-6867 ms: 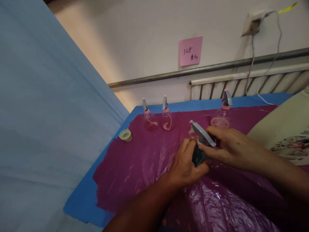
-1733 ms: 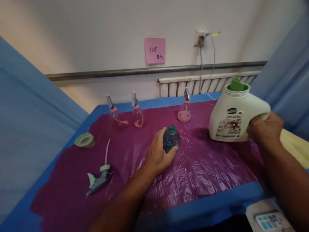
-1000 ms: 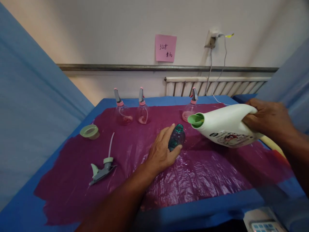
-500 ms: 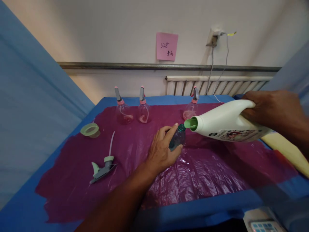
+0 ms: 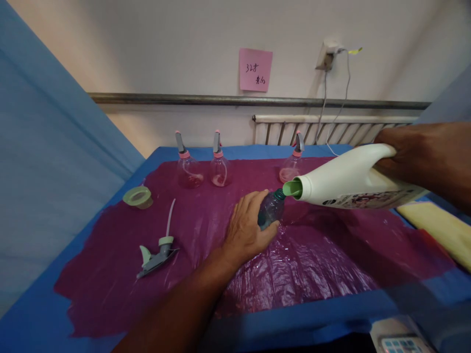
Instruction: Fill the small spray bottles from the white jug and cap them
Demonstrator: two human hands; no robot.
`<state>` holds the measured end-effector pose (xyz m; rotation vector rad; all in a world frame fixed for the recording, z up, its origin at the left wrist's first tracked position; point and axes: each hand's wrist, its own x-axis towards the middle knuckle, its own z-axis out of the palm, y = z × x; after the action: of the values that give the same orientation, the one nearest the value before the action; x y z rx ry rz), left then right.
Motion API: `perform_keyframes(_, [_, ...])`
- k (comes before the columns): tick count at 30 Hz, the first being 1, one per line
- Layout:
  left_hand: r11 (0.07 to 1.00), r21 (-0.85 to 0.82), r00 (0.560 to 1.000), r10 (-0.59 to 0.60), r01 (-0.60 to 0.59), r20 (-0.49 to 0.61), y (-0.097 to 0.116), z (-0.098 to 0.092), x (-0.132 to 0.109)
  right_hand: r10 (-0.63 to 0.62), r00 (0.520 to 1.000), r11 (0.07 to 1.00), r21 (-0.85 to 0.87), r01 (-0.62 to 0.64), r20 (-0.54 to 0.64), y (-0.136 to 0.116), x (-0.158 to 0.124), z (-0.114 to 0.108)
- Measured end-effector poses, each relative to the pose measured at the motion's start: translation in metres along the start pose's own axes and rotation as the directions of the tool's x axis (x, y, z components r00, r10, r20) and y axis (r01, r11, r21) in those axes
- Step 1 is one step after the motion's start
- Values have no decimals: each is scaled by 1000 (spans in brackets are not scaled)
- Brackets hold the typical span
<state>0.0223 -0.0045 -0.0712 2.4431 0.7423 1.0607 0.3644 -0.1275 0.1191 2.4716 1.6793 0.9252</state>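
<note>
My left hand (image 5: 248,223) is wrapped round a clear greenish spray bottle (image 5: 271,210) without its top, tilted a little to the right. In my right hand (image 5: 408,147) is the handle of a large cream detergent jug (image 5: 342,176), tipped to the left. The jug's green spout (image 5: 292,188) sits right at the small bottle's mouth. Whether liquid is running cannot be made out. A grey and pale green spray head (image 5: 158,255) with its tube lies to the left of my hand. The pale green cap (image 5: 138,197) is farther left.
Three spray bottles with pink collars, the left one (image 5: 189,171), the middle one (image 5: 220,169) and the right one (image 5: 290,166), stand at the back. Purple plastic sheet (image 5: 206,220) covers the blue table (image 5: 287,318). A yellow object (image 5: 437,230) lies at the right edge.
My right hand has risen slightly, tipping the jug further down toward the bottle. My left fingers have drawn back a little from the bottle's neck.
</note>
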Motion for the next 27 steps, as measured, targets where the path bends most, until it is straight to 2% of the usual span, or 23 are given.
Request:
perform_keyframes(10, [1000, 25, 1000, 6, -6, 20, 1, -1, 0, -78, 996, 996, -37, 77, -52, 7, -4, -8])
perform_keyframes(15, [999, 25, 999, 34, -34, 13, -1, 0, 0, -83, 996, 995, -51, 82, -23, 9, -3, -9])
perform_keyframes(21, [999, 29, 999, 34, -34, 7, 0, 0, 0, -68, 995, 992, -97, 75, 78, 2, -1, -19])
perform_keyframes(27, [999, 28, 1000, 28, -29, 13, 0, 0, -1, -97, 993, 990, -99, 103, 69, 1, -1, -25])
